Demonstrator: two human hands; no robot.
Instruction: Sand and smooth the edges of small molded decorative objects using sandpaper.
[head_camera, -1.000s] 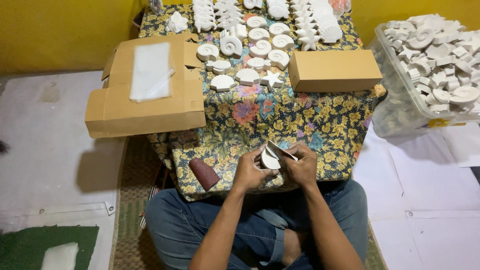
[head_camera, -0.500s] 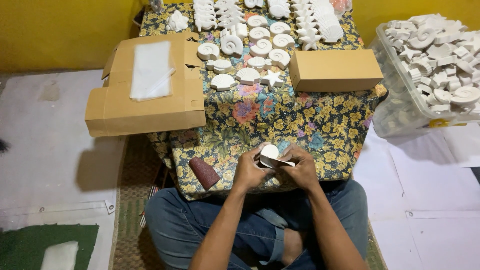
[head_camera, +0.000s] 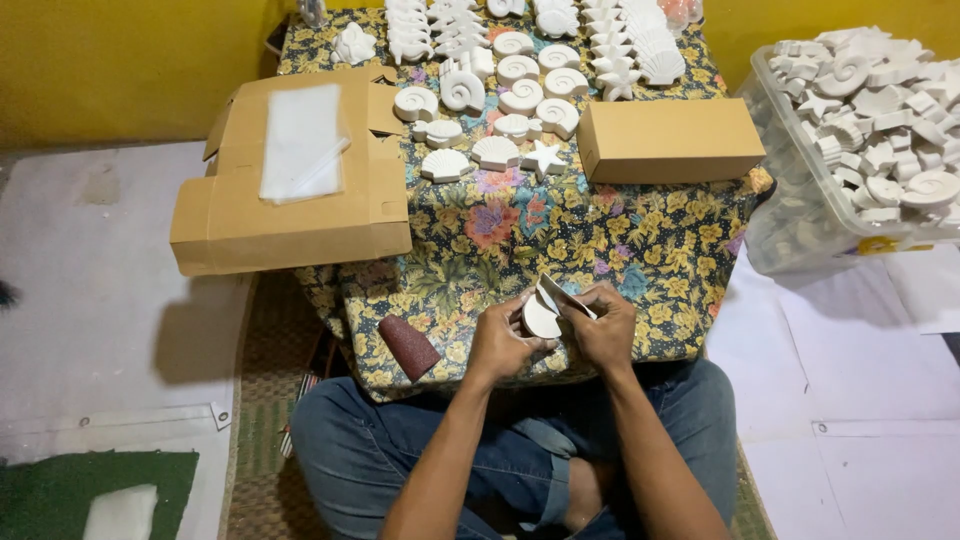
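Note:
My left hand (head_camera: 503, 340) grips a small white plaster piece (head_camera: 540, 320) at the near edge of the low table (head_camera: 560, 240), which is covered in a flowered cloth. My right hand (head_camera: 603, 328) presses a folded sheet of sandpaper (head_camera: 556, 294) against the top of that piece. Both hands meet just above my lap. Rows of white plaster shells and stars (head_camera: 520, 70) lie at the far end of the table.
An open cardboard box (head_camera: 290, 215) with a clear plastic bag on it sits at the table's left. A closed cardboard box (head_camera: 668, 140) lies right of centre. A clear tub (head_camera: 800, 220) of plaster pieces stands at the right. A dark red sandpaper roll (head_camera: 408, 346) lies by my left knee.
The sandpaper in my right hand has shifted back and forth over the white piece. The hands have stayed at the same spot on the table edge.

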